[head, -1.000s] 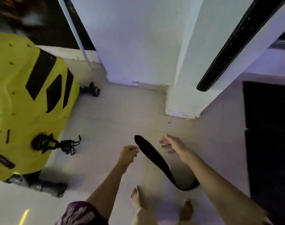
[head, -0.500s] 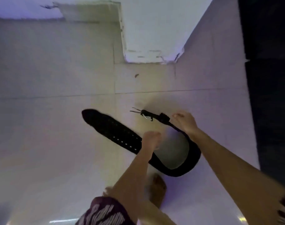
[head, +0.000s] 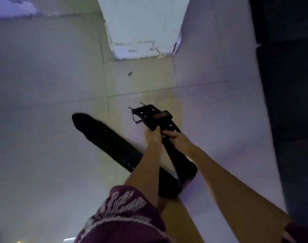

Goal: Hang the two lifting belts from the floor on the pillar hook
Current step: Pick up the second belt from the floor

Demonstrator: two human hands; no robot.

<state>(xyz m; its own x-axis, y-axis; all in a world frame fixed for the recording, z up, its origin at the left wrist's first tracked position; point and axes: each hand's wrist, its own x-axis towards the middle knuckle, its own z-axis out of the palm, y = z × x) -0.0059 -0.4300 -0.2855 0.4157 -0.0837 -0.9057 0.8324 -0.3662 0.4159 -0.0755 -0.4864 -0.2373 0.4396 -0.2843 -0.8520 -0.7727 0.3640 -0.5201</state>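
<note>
A black lifting belt (head: 107,139) with rows of holes lies curved on the pale tiled floor, its tongue end pointing up-left. Its buckle end (head: 146,114), with a metal frame and prongs, is raised off the tiles. My left hand (head: 153,137) and my right hand (head: 177,138) are side by side, both closed around the strap just behind the buckle. The belt loops back under my forearms. The white pillar (head: 142,27) stands directly ahead; only its chipped base shows, and no hook is in view.
A dark floor mat (head: 288,102) runs along the right edge. My maroon patterned shorts (head: 125,216) and a knee fill the bottom centre. A small dark speck (head: 130,73) lies on the tile between the belt and the pillar.
Both hands have come together on the buckle end and lifted it; half a second ago only my right hand touched it. My view has dropped from the hanging belt to the floor.
</note>
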